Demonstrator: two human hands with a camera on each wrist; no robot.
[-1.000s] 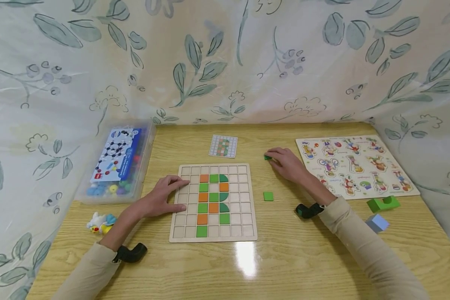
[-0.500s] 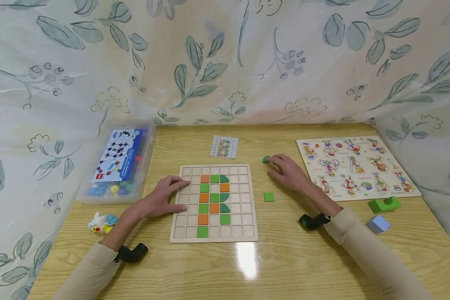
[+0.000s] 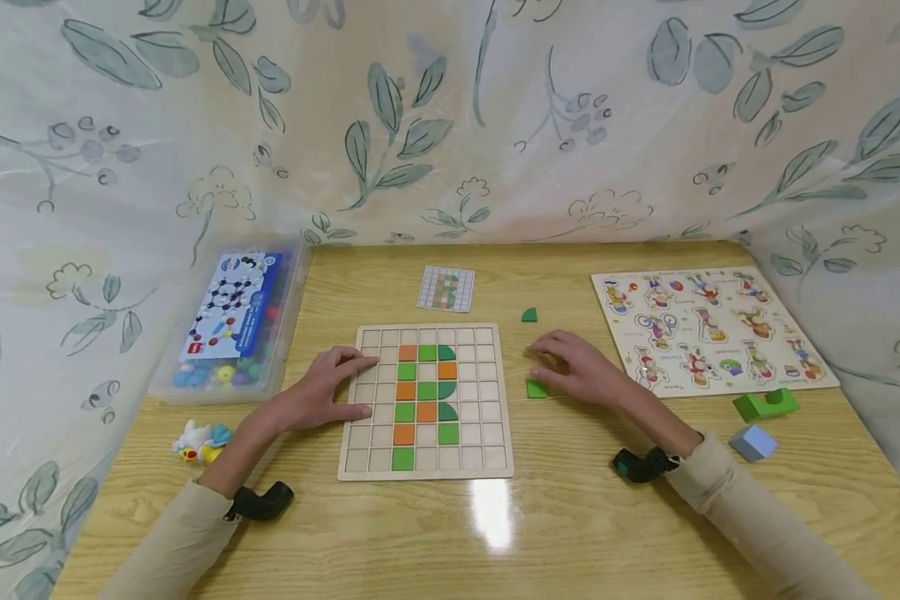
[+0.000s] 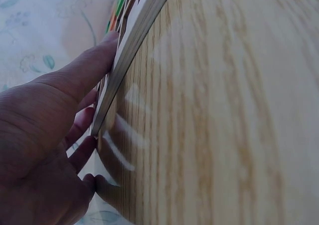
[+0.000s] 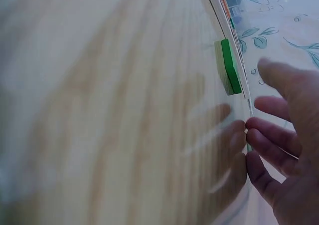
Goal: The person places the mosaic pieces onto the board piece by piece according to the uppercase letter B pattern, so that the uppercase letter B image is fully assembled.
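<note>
A wooden grid board (image 3: 474,434) lies at the middle of the table, with orange squares, green squares and dark green quarter-round tiles in some of its cells. My left hand (image 3: 317,392) rests on the board's left edge, thumb and fingers spread apart; in the left wrist view the thumb lies over the rim. To the right of the board, my right hand (image 3: 579,367) hovers with its thumb over a loose green square tile (image 3: 536,390), which it partly covers from the head view. Nothing is held in it. Behind that hand lies a dark green quarter-round tile (image 3: 529,315).
A small pattern card (image 3: 446,289) lies behind the board. At left are a clear box of beads (image 3: 228,321) and a small toy figure (image 3: 201,442). A picture puzzle board (image 3: 712,333), a green arch block (image 3: 767,406) and a blue block (image 3: 753,442) are at right.
My right hand has let go of the quarter-round tile, leaving it on the table, and has moved toward me to the green square tile. The left hand stays on the board.
</note>
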